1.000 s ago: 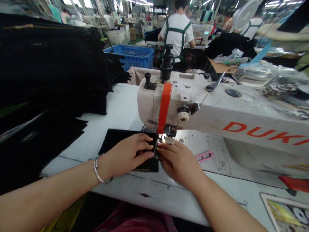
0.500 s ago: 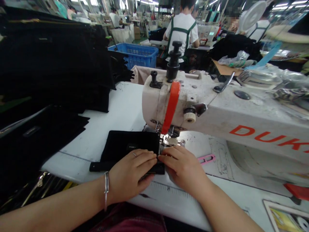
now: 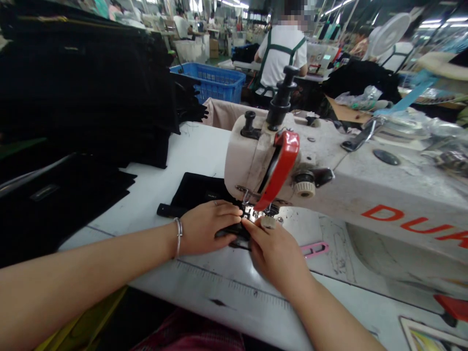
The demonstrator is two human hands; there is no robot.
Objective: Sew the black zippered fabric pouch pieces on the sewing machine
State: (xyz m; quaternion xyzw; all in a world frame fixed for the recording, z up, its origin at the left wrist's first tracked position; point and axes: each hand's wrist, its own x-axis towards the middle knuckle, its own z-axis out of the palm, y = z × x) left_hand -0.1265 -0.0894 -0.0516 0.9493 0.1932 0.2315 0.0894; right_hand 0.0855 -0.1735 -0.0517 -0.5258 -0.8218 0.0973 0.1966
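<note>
A black fabric piece [image 3: 199,188] with a small label and a narrow band lies on the machine bed, its right edge at the presser foot [image 3: 250,212] of a sewing machine [image 3: 237,151]. My left hand [image 3: 208,226], a ring on one finger and a bangle at the wrist, grips the near part of the fabric, fingers on top and thumb at the near edge. Close by, my right hand [image 3: 276,248] pinches the fabric's right edge just in front of the foot. The needle point and the right fingertips' underside are hidden.
Stacks of black fabric pieces [image 3: 84,97] rise at the left. A pink thread snipper [image 3: 315,249] lies right of my right hand. Behind the machine stand a blue basket [image 3: 223,83] and a seated person [image 3: 281,56]. Plastic-wrapped items [image 3: 405,124] rest beyond the machine arm.
The black fabric has slid away from me and turned, its near band now further back. My left hand has moved forward with it. Both hands stay by the presser foot; the camera view has shifted slightly.
</note>
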